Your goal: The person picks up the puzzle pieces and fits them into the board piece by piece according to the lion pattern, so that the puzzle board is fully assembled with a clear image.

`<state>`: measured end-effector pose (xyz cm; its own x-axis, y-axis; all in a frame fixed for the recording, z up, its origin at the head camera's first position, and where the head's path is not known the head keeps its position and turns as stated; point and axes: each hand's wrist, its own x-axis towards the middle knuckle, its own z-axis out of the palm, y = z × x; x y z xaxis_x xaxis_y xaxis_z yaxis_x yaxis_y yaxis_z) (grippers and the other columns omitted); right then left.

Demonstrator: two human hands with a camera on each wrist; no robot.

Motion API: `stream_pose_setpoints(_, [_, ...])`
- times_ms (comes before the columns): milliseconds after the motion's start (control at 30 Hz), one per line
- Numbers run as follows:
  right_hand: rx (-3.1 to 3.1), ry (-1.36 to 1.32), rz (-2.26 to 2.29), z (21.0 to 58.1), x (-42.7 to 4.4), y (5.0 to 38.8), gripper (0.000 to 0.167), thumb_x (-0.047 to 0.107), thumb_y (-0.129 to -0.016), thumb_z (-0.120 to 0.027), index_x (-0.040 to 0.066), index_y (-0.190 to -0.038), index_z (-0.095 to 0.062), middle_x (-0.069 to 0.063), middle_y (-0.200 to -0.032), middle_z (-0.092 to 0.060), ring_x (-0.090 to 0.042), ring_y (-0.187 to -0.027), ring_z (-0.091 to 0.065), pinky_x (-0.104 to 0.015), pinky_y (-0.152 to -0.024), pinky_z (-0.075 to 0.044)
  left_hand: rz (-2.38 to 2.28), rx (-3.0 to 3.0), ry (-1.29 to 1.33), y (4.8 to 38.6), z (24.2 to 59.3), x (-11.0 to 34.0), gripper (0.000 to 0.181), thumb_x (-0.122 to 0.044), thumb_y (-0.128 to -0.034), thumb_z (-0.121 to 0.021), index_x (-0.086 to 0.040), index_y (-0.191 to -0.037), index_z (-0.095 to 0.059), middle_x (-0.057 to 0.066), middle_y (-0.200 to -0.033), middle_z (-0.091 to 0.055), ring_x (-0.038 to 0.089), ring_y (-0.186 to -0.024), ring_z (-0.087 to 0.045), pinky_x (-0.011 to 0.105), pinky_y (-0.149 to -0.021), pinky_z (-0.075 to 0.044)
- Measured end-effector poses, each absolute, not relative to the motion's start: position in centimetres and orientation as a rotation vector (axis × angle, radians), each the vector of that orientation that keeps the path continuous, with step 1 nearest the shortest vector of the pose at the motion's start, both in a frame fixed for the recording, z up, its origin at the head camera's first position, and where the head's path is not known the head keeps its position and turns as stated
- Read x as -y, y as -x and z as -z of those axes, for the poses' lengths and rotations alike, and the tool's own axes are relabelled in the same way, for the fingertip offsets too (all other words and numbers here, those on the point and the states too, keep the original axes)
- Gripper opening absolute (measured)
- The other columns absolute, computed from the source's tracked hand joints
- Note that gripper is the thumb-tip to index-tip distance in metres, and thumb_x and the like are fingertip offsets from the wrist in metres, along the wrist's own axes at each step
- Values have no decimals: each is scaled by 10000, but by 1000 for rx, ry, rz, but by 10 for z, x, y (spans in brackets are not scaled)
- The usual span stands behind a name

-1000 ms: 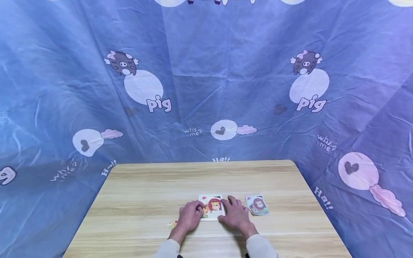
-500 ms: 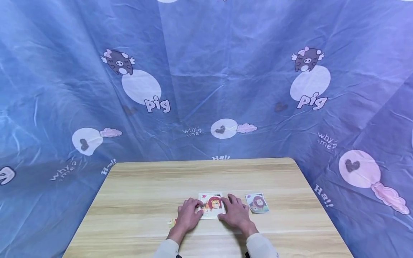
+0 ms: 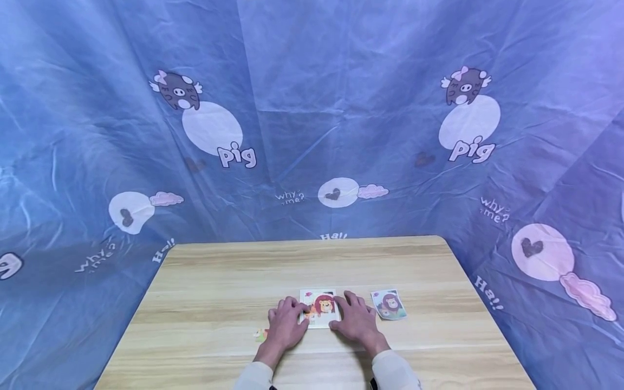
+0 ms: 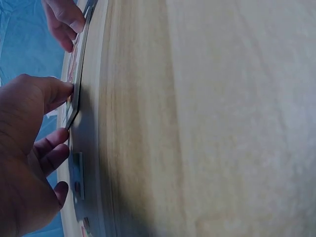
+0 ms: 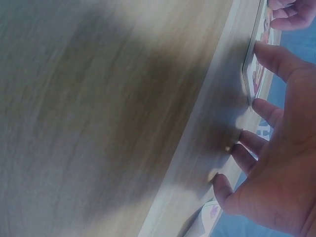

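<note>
In the head view a white puzzle board [image 3: 323, 322] with a red-maned lion lies flat between both hands. My left hand [image 3: 287, 325] is at its left side, thumb and index finger around a small orange puzzle piece [image 3: 311, 312], partly hidden by the fingers. The left wrist view shows the left thumb [image 4: 65, 89] on the board and the other fingers curled beside its edge. My right hand [image 3: 357, 320] holds the board's right side, its thumb near the front corner and index finger farther back. In the right wrist view its other fingers [image 5: 244, 157] spread over the table.
A picture card [image 3: 390, 305] with the same lion lies right of the right hand. A loose colourful puzzle piece [image 3: 260, 335] is left of the left wrist. The wooden table [image 3: 219, 281] ends at a blue patterned cloth [image 3: 302, 135] behind.
The puzzle piece at the left fingers, tilted over the board earlier, now lies lower, toward the board's left part. The left fingers shift slightly; the right hand stays on the board.
</note>
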<state>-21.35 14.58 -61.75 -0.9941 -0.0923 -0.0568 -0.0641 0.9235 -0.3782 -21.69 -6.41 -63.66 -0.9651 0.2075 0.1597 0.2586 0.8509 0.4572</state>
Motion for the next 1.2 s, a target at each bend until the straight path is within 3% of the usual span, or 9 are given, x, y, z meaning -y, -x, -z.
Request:
stream_pose_setpoints(467, [-3002, 118, 582, 618, -150, 211, 720, 493, -702, -758, 232, -1340, -550, -134, -1472, -418, -387, -1308, -421, -696, -912, -353, 770, 2930, 360, 211, 637, 63, 338, -354, -821, -692, -281, -1151, -686, -18, -1086, -561, 175, -991, -471, 412, -797, -301])
stream_pose_setpoints(1200, [-2991, 123, 599, 614, -148, 209, 697, 485, -719, -741, 230, -1339, -551, -147, -1476, -414, -387, -1307, -420, -674, -915, -360, 653, 2936, 383, 211, 636, 63, 294, -416, -804, -687, -293, -1071, -703, -36, -1069, -560, 165, -962, -475, 411, -797, -301])
